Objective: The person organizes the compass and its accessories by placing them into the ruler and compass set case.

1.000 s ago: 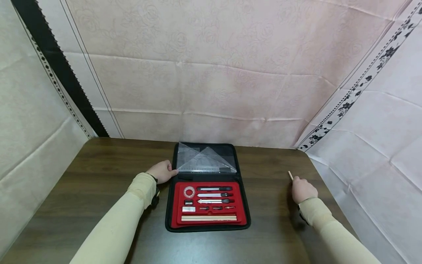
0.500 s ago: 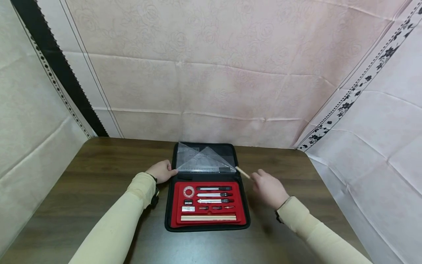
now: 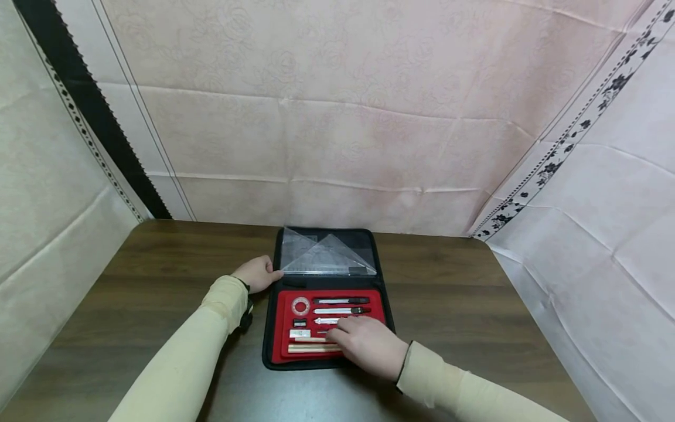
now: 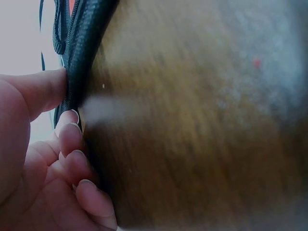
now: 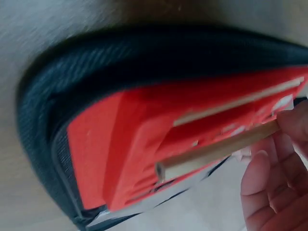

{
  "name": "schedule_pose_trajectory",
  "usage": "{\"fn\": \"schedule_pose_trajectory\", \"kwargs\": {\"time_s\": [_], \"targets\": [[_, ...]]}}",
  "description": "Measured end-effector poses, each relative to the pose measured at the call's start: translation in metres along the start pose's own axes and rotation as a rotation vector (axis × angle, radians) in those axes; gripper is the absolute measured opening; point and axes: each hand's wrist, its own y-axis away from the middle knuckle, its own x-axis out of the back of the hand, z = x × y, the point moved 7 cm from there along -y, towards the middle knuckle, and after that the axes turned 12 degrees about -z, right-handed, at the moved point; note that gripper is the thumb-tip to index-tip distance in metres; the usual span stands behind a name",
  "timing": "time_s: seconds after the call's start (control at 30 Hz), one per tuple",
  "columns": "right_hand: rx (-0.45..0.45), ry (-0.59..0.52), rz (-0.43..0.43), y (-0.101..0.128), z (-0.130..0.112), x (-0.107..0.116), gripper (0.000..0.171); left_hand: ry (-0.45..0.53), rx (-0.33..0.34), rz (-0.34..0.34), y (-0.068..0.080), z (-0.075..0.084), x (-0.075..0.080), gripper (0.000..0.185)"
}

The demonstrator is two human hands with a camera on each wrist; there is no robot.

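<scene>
An open black zip case (image 3: 327, 282) lies on the table, its lower half lined with a red tray (image 3: 282, 351). My left hand (image 3: 258, 274) pinches the case's left edge (image 4: 82, 62) between thumb and fingers. Over the tray, my right hand (image 3: 371, 346) pinches a plain wooden pencil (image 5: 207, 156) near one end; it hangs above the slots, roughly parallel to a pencil (image 3: 311, 349) lying in the front slot. My right hand covers the tray's right part. Clear set squares (image 3: 329, 258) sit in the lid.
Behind the front slot, the tray holds a round white-and-red ring (image 3: 300, 306), a white eraser (image 3: 299, 333), a small sharpener (image 3: 299, 323) and several metal compass pieces (image 3: 340, 310). The brown wooden table (image 3: 174, 281) extends on both sides, with pale cloth (image 3: 343, 140) hanging behind.
My right hand has carried the pencil from the table's far right, leftward past the lid's corner, to above the front of the tray. The left hand stays at the case edge.
</scene>
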Motion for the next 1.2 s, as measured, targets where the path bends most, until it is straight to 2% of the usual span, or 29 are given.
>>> {"fn": "schedule_pose_trajectory", "kwargs": {"time_s": [0.27, 0.5, 0.77, 1.03, 1.2], "targets": [[-0.003, 0.085, -0.012, -0.004, -0.007, -0.01, 0.029, -0.028, -0.031, 0.02, -0.004, -0.002, -0.001, 0.032], [-0.017, 0.136, -0.021, -0.007, -0.012, -0.013, 0.037, -0.022, -0.021, 0.016, 0.002, 0.002, 0.0, 0.032], [-0.056, 0.07, -0.059, 0.002, -0.015, -0.019, 0.05, -0.004, -0.001, 0.003, 0.004, 0.003, -0.002, 0.031], [-0.089, -0.022, -0.099, 0.017, -0.011, -0.025, 0.059, -0.015, -0.015, 0.017, 0.007, 0.006, 0.002, 0.031], [-0.101, -0.078, -0.096, 0.02, -0.006, -0.032, 0.063, -0.018, -0.02, 0.021, 0.006, 0.005, 0.001, 0.031]]}}
